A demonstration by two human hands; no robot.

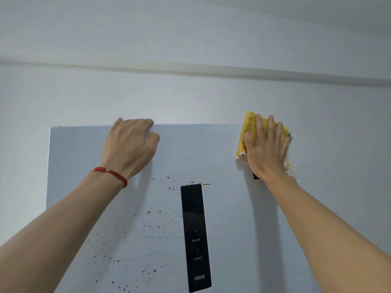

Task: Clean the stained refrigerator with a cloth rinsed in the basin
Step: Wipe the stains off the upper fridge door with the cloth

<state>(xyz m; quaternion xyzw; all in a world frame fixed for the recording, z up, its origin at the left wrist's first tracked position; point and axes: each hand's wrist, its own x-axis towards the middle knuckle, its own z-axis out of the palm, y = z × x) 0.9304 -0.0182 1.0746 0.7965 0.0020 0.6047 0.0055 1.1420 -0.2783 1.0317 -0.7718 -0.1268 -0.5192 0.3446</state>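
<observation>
The pale grey refrigerator (84, 166) fills the lower middle of the view, its door front spattered with brown and orange stains (156, 227) around a black vertical control panel (195, 235). My right hand (265, 149) lies flat, fingers spread, pressing a folded yellow cloth (248, 132) against the door's top right corner. My left hand (132, 144), with a red cord on the wrist, hooks its curled fingers over the top edge of the door. The basin is out of view.
A white wall (190, 98) rises behind and above the refrigerator, with a ceiling ledge (190, 70) running across. A small dark tag (256, 176) shows under my right wrist at the door's right edge.
</observation>
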